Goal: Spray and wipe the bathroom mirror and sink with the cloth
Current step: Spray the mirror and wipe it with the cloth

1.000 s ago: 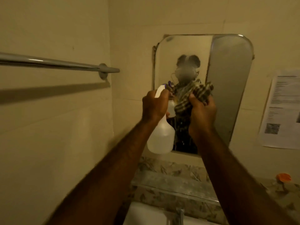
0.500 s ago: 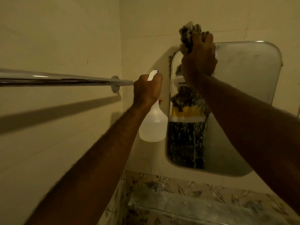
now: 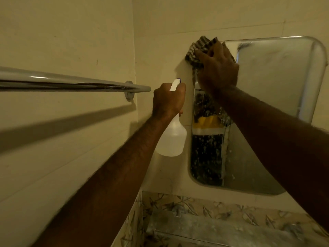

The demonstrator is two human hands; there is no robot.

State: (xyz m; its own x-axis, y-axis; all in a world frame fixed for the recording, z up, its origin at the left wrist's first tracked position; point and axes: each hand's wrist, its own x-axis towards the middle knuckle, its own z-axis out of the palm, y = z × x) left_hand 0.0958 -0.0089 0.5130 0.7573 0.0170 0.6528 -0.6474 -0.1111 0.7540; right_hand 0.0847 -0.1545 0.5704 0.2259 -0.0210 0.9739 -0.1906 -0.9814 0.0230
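Observation:
A rounded mirror hangs on the cream wall, its lower left glass speckled with spray drops. My right hand presses a checked cloth against the mirror's top left corner. Left of the mirror, my left hand grips the neck of a translucent white spray bottle, whose body hangs below the fist. The sink is out of view.
A chrome towel rail juts from the left wall toward my left hand. Below the mirror run patterned tiles and a metal shelf.
My right hand with the cloth rose from the mirror's middle to its top left corner, then settled slightly lower on the corner. The left hand keeps the bottle beside the mirror.

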